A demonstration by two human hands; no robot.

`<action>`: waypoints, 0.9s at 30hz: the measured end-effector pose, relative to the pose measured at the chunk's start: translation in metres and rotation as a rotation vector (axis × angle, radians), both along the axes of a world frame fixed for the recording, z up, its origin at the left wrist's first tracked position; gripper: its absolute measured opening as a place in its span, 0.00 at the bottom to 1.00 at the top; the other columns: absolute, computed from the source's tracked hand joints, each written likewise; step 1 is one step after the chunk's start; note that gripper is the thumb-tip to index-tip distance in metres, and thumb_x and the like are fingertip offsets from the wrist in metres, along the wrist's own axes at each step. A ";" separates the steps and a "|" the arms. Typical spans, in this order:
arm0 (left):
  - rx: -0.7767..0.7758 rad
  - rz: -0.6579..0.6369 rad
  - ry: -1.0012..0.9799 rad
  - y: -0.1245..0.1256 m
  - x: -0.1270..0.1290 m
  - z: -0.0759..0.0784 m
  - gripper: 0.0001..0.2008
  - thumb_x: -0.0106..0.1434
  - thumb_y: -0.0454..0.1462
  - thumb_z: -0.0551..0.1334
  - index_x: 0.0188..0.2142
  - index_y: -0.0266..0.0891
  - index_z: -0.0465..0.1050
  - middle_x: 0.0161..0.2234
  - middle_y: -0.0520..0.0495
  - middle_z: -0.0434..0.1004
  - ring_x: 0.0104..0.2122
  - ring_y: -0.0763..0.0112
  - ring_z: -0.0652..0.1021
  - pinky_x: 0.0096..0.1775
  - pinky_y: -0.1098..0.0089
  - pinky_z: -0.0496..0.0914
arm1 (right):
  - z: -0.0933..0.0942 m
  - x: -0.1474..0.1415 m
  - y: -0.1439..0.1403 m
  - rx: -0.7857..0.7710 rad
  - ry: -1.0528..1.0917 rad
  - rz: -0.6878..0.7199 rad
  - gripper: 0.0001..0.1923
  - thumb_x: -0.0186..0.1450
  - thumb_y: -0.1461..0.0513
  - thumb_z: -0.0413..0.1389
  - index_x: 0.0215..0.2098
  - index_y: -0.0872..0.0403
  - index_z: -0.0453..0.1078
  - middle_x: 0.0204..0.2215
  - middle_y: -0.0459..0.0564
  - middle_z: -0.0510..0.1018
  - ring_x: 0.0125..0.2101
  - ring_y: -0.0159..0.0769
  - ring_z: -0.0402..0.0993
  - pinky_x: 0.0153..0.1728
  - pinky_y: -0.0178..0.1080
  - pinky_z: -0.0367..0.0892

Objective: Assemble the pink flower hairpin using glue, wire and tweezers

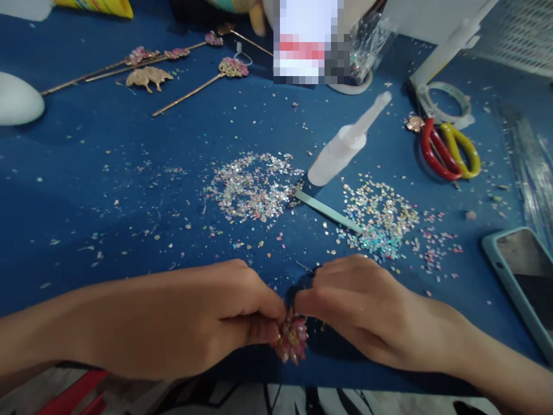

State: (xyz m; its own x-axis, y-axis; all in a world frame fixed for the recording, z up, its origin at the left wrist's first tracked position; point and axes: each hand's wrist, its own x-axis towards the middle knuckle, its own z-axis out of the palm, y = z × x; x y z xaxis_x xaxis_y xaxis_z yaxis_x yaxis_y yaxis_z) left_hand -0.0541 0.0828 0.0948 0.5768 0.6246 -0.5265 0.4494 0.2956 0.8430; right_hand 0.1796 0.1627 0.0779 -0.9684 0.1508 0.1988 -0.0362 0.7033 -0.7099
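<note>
Surface: a blue-covered bench point(108, 190) strewn with loose flakes and specks, my two hands at its near edge.
Left hand: my left hand point(207, 323) is curled closed, thumb and fingers pinched on the left side of a pink flower ornament point(292, 340).
Right hand: my right hand point(358, 305) is also curled in, fingertips meeting the ornament's top from the right; I cannot tell how firmly it grips.
Flower ornament: it sits between the two hands, just below where the fingertips meet, its petals hanging down past the near edge of the bench.
Thin wire: a fine dark wire point(305, 266) pokes up behind my right fingers; what it joins to is hidden.
Middle of the bench: a heap of pale iridescent flakes point(253, 187), and to its right a second heap, more gold and teal point(380, 216).
Between the heaps: a flat pale-green file point(328, 212) lying at a slant, and above it a white squeeze bottle point(345, 144) lying on its side, nozzle toward the far right.
Far left edge: long gold hairpins with pink heads point(142, 60), a gold leaf-shaped piece point(149, 76), and one more hairpin point(203, 86) nearer the middle.
Left edge: a white rounded object point(17, 99), partly out of view.
Right side: red and yellow handled scissors point(449, 150), a roll of clear tape point(449, 104) behind them.
Near right corner: a phone in a teal case point(522, 276), screen dark.
</note>
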 end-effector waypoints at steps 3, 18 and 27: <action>-0.022 -0.004 0.038 0.003 0.002 0.002 0.15 0.70 0.40 0.58 0.40 0.54 0.86 0.37 0.56 0.85 0.41 0.68 0.82 0.41 0.73 0.69 | -0.001 -0.001 0.000 0.013 0.031 0.015 0.19 0.76 0.73 0.42 0.41 0.63 0.76 0.23 0.46 0.74 0.25 0.33 0.63 0.28 0.37 0.60; 0.049 0.059 0.022 -0.003 0.001 0.003 0.14 0.71 0.37 0.60 0.41 0.54 0.86 0.35 0.58 0.84 0.38 0.70 0.81 0.36 0.75 0.68 | -0.002 0.001 -0.001 -0.080 -0.030 -0.051 0.14 0.80 0.66 0.46 0.40 0.56 0.71 0.24 0.44 0.75 0.25 0.30 0.69 0.27 0.34 0.61; 0.062 0.052 0.026 -0.002 0.002 0.003 0.16 0.72 0.36 0.61 0.44 0.59 0.87 0.36 0.60 0.85 0.38 0.73 0.80 0.37 0.78 0.67 | 0.003 0.003 -0.001 -0.238 -0.085 -0.082 0.11 0.80 0.65 0.49 0.41 0.56 0.71 0.30 0.47 0.82 0.29 0.29 0.77 0.32 0.31 0.68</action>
